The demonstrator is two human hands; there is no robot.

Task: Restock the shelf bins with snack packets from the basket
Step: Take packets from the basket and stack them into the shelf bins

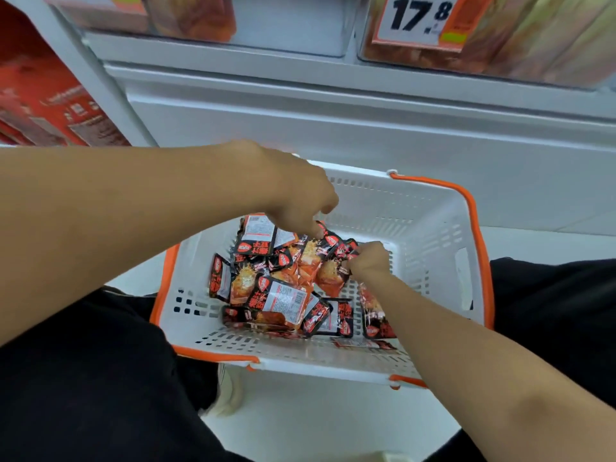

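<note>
A white plastic basket (430, 225) with orange handles sits on the floor between my knees. Several red-and-black snack packets (283, 295) lie heaped in its left and middle part. My left hand (300, 191) reaches down from the left, its fingertips pinching a packet at the top of the heap. My right hand (368, 260) is curled round a bunch of packets (333, 255) near the heap's centre. Above, two clear shelf bins (500, 38) hold orange-red packets, blurred.
A white shelf front (333, 121) runs across behind the basket. A price tag reading 17.8 (420, 18) hangs on the right bin. Red cartons (43, 101) stand at the left. My dark trouser legs (83, 378) flank the basket on the white floor.
</note>
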